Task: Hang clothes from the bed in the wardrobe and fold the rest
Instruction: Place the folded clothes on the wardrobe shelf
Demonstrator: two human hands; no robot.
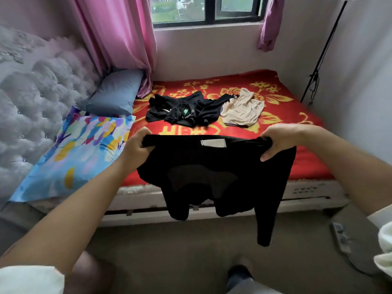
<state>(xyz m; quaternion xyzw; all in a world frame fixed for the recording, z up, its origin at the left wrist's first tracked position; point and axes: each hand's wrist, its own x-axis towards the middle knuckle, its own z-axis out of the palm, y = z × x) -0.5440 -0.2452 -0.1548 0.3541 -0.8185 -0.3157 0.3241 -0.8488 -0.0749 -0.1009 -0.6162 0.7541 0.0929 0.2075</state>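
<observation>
- Red flowered blanket point(297, 132) covers the bed, under a window point(209, 9).
- Left hand point(136, 146) and right hand point(277, 141) each grip a top corner of a black garment point(212, 177), held hanging above the bed's near edge.
- Black clothes point(184, 111) and a beige garment point(241, 112) lie mid-bed, touching.

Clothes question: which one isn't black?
The beige garment lying on the red blanket. The crumpled heap beside it is black, and so is the black top held up by the left hand and right hand.
</observation>
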